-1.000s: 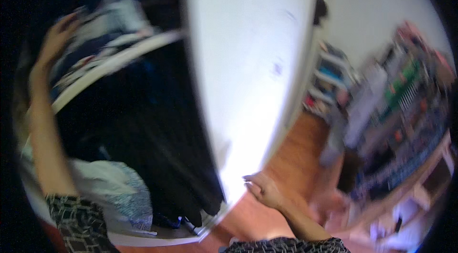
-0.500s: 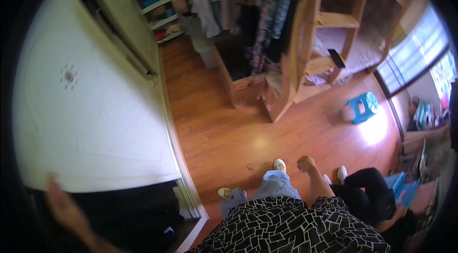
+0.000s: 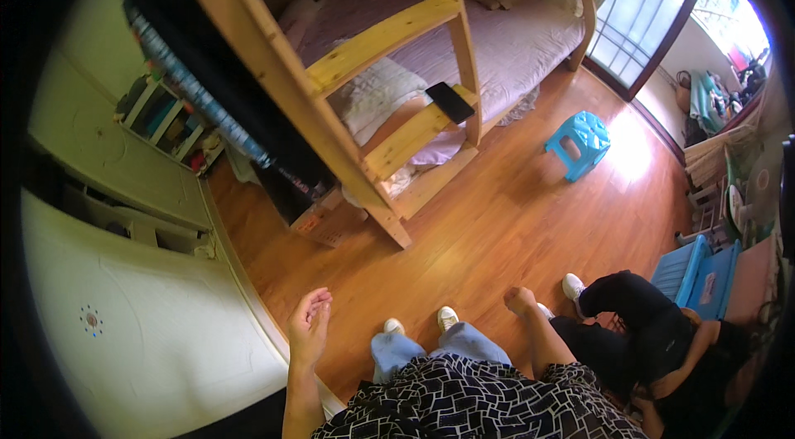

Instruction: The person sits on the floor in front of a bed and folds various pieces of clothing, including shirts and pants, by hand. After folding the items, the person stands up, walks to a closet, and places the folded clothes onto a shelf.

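Observation:
My left hand (image 3: 310, 325) is raised above the floor beside the white wardrobe door (image 3: 149, 331), palm turned inward. Its fingers are loosely bent and apart from the thumb, with nothing between them. My right hand (image 3: 520, 300) hangs over the wooden floor (image 3: 464, 248) in front of my right leg, its fingers curled in. Nothing shows in that hand. Ahead stands a wooden bunk bed with a ladder (image 3: 385, 33). A flat black phone-like object (image 3: 450, 102) lies on one of its lower steps.
A blue plastic stool (image 3: 582, 143) stands on the floor near a sliding door (image 3: 650, 8). Another person in black (image 3: 642, 331) sits close on my right, beside blue bins (image 3: 700, 273). Clothes (image 3: 195, 91) hang left of the ladder, by a small shelf (image 3: 170, 120).
The view has swung right, toward the bunk bed and stool. My left hand has come from the wardrobe door inward to my front. The right hand stays curled at much the same place.

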Demonstrator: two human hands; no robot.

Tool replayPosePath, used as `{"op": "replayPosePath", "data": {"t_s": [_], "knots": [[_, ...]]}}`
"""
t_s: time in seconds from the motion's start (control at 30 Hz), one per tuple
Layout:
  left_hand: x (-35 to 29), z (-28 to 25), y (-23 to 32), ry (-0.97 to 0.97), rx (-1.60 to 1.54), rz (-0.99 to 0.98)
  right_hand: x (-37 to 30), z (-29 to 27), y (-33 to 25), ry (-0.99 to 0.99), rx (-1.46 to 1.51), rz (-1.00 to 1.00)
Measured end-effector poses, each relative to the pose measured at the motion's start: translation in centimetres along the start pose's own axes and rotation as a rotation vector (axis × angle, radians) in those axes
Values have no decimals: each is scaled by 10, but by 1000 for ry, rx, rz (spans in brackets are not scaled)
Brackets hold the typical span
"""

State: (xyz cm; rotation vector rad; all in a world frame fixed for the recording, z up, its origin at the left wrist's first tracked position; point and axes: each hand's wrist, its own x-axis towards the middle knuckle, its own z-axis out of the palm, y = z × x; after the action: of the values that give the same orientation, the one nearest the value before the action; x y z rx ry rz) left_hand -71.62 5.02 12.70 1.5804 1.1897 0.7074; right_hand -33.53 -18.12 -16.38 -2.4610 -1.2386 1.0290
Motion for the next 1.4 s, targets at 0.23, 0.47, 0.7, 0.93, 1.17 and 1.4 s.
{"op": "replayPosePath", "data": {"t_s": [0.23,0.47,0.7,0.93,1.17,1.4], "knots": [[105,109,-2,-214,-71,-169,35,-44,59,-76,436,486],[219,216,-27,-487,-91,-305,107,-82,101,32,440,490],[324,320,19,-700,37,-307,217,-228,128,349,617,587],[362,402,34,-673,321,-398,384,-309,280,504,1003,539],[337,537,32,-605,389,-763,583,-388,464,369,492,583],[366,707,112,-708,632,-830,709,-421,593,120,245,499]]}}
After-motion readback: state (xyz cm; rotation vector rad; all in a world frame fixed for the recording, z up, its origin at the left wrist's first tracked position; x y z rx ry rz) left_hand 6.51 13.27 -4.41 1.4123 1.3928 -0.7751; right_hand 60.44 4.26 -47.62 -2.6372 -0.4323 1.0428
